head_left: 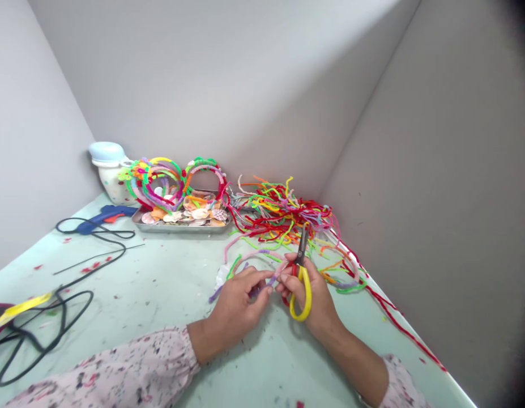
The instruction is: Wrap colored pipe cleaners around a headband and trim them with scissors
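Over the table's middle, my left hand [240, 306] is closed, pinching a purple and pink pipe cleaner [273, 279] between thumb and fingertips. My right hand [321, 297] meets it from the other side, its thumb and forefinger closed on the same strand. Across that palm rest scissors [304, 289] with yellow and red handles, their dark blades pointing away from me. Part of the pipe cleaner is hidden behind my left fingers. Just beyond both hands lies a heap of mixed-colour pipe cleaners [283, 212].
A metal tray [183, 229] holds shells, with pipe-cleaner hoops [154, 195] resting on it. Behind it stands a white container with a blue lid [109, 170]. A blue glue gun [101, 218] and a dark cord [118, 258] lie at left. Walls border the table.
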### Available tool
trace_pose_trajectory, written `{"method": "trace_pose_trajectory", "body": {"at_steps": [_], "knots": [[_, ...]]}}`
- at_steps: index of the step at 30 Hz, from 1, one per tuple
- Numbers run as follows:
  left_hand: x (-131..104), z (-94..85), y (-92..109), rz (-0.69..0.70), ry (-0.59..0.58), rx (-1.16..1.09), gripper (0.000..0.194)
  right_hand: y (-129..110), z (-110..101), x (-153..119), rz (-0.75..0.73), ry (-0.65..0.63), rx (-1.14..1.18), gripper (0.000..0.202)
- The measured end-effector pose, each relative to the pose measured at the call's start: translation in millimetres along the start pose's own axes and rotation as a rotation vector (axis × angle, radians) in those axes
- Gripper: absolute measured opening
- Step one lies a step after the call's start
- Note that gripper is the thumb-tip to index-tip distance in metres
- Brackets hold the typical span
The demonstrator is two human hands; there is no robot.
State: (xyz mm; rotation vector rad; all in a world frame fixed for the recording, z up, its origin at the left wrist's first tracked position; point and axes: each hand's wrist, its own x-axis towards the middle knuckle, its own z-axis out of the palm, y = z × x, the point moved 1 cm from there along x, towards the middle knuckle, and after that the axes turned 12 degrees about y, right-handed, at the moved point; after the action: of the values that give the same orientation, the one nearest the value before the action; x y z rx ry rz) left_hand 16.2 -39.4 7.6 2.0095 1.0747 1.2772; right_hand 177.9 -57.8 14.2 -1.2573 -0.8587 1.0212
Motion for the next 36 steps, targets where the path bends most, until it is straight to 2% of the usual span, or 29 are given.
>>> {"method": "trace_pose_trajectory", "body": {"at_steps": [5, 11, 21, 29, 36], "knots": [[-0.2, -0.2, 0.7, 0.018, -0.003, 0.026, 0.028, -2.2, 1.9, -1.7, -0.010, 0.043, -0.029, 0.046], [0.8, -0.2, 1.6, 0.037, -0.033, 0.035, 0.028, -1.9, 1.5, -1.2, 0.003, 0.025, -0.010, 0.044], [0.1, -1.2, 2.0, 0.038, -0.001, 0.049, 0.029, -2.8, 1.1, -0.6, 0.006, 0.003, 0.011, 0.042], [-0.6, -2.5, 2.6, 0.045, 0.022, 0.032, 0.026, -0.5, -1.0, 4.1, -0.053, 0.127, 0.052, 0.045], [-0.3, -3.2, 2.7, 0.070, 0.039, 0.008, 0.026, -0.3, -1.7, 5.6, -0.035, 0.100, 0.061, 0.044]]}}
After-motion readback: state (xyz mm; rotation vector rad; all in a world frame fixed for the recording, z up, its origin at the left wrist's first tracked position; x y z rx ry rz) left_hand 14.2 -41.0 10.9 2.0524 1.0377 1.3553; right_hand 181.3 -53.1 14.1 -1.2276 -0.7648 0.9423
